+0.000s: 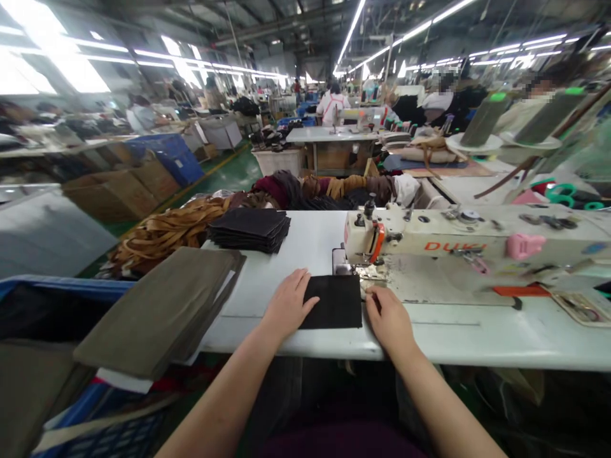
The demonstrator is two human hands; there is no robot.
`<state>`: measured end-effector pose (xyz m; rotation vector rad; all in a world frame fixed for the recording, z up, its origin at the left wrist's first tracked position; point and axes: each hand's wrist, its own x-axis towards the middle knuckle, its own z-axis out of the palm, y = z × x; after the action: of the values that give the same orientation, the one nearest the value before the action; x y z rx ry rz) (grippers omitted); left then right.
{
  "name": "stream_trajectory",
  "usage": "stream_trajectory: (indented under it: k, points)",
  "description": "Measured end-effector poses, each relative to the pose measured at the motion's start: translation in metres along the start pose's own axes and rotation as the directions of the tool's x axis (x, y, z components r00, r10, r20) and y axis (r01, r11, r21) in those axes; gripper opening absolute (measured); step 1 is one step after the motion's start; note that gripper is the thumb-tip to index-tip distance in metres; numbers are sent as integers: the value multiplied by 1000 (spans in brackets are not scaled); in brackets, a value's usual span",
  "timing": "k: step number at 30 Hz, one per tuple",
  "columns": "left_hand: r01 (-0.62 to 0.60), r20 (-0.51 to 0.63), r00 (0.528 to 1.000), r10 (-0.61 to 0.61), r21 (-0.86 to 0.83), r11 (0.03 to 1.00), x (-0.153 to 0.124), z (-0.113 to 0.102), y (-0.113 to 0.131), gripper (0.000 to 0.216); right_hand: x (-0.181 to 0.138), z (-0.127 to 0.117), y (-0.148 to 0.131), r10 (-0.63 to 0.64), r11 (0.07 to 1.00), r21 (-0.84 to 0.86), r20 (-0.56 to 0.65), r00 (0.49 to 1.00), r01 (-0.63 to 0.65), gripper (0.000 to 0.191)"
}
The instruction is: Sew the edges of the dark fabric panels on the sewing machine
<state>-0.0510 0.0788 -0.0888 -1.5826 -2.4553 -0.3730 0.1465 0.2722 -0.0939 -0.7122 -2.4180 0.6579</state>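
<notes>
Black rectangular fabric piece (pixel 334 302) lies flat on our white worktable (pixel 501 331), far edge by the cream sewing machine (pixel 453 238). Our left hand (pixel 289 305) presses it, fingers together; our right hand (pixel 389 318) touches its right edge, fingers curled. Even pressure seems wise.

Around you runs a long factory hall under a dark beamed roof (pixel 267 19), lit by rows of white tube lights (pixel 353 25) that lead toward the far end. High on your left, bright panels (pixel 42 63) glare. The floor (pixel 236 177) is green, with a yellow line (pixel 210 172) along the aisle. Brown cardboard boxes (pixel 114 191) and a blue crate (pixel 167 156) stand beside that aisle on the left. Ahead of you sits a white table (pixel 329 135) with a white bin (pixel 277 160) just beside it, and further work tables with people (pixel 333 102) at them fill the hall behind
</notes>
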Motion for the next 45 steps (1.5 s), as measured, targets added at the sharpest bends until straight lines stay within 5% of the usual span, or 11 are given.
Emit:
stream_trajectory:
  k: [14,24,30,36,41,45]
  points:
    - [-60,185,982,41,101,993,-15,10,-6,71,-4,-5,2,-16,987,159,229,973,-21,23]
    - [-65,191,980,50,78,995,-15,9,-7,70,-8,-3,-3,-18,995,101,149,989,3,23]
    - [-104,78,991,106,-29,994,-24,-10,-2,65,-10,-4,-2,-51,993,115,126,991,36,23]
    - [-168,211,955,207,-187,968,-60,-34,0,94,-12,-7,1,-22,973,229,96,995,0,23]
    - [-145,188,952,242,-419,896,-82,-39,-5,43,-15,-10,1,145,923,365,-25,989,-126,21]
    - [153,165,985,-57,-660,735,-78,-58,-3,26,-18,-17,-1,236,883,437,-102,966,-169,27]
